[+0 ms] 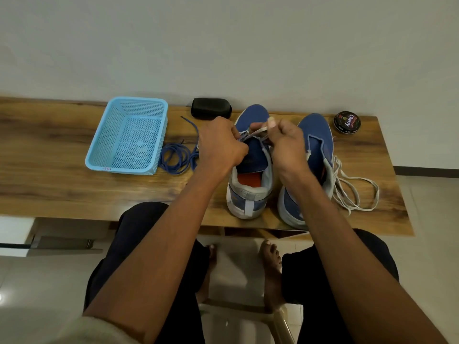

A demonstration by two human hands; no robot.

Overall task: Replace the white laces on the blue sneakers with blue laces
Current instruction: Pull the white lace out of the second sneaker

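Note:
Two blue sneakers stand side by side on the wooden table, toes pointing away from me. Both my hands work over the left sneaker. My left hand pinches its white lace near the eyelets, and my right hand pulls a strand of the same lace up between thumb and finger. The right sneaker has its loosened white lace spilling onto the table on its right. A coil of blue laces lies left of my left hand.
An empty light-blue plastic basket sits left of the blue laces. A black shoe brush lies at the back edge by the wall. A round polish tin stands at the back right. The table runs along the wall.

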